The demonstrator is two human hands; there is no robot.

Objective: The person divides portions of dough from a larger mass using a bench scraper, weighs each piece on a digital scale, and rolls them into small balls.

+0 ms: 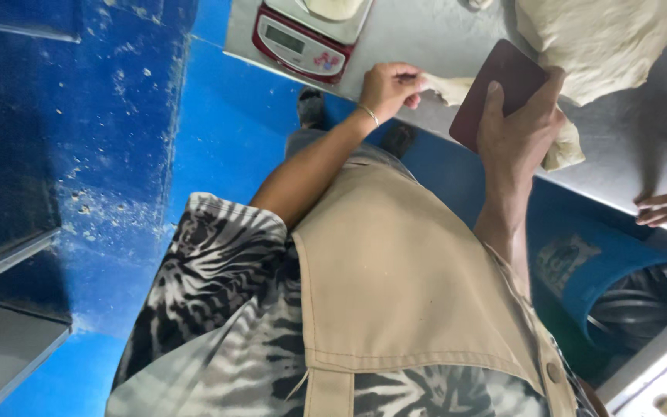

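Dough strip [451, 86] runs lengthwise between both hands: left hand [390, 86] pinches its end, right hand [520, 127] grips a maroon scraper [496, 89] over it.

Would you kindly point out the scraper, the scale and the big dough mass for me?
scraper [503, 81], head view, on its flat maroon blade.
scale [303, 38], head view, on its red front panel by the display.
dough mass [604, 42], head view, on its floured top surface.

Left hand [389, 86] pinches a dough strip [451, 86]; right hand [520, 127] holds a maroon scraper [503, 85] on the steel table [619, 147].
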